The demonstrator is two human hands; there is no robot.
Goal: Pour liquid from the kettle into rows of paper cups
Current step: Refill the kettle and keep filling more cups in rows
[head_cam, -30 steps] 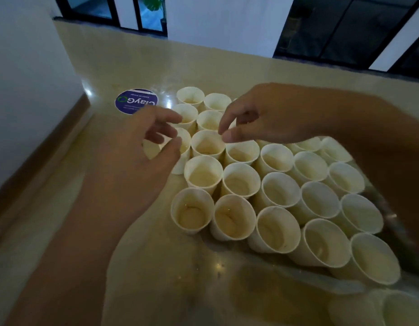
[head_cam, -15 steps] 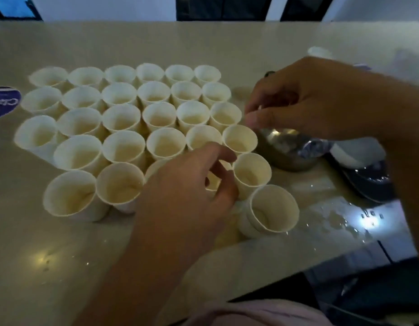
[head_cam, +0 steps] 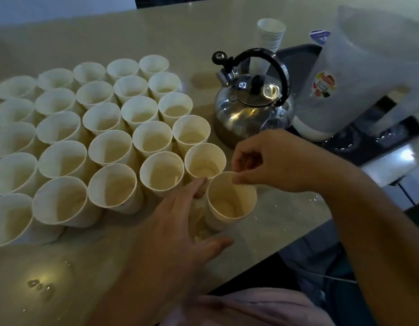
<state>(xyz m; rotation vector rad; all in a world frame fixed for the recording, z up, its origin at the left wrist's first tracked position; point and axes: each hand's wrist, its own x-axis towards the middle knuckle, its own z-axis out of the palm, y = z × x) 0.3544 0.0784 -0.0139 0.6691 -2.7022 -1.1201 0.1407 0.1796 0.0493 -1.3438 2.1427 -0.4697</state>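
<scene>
Landmark: the kettle (head_cam: 252, 100), standing upright on the desk (head_cam: 133, 255), lid on, no hand on it.

The rows of paper cups (head_cam: 105, 142) are packed rim to rim left of the kettle; several nearest it show liquid. One corner cup (head_cam: 229, 200) stands in front of the kettle, slightly apart from the block.

Right hand (head_cam: 281, 161): grip pinches the far rim of the corner cup between thumb and forefinger. Left hand (head_cam: 180, 222): fingers spread, fingertips against that cup's left side.

Risks, as judged: a rim pinch on thin paper may buckle or tip the cup. Drops already lie on the desk, so it could slide. A nudge into the neighbours could upset filled cups. The desk edge is near.
</scene>
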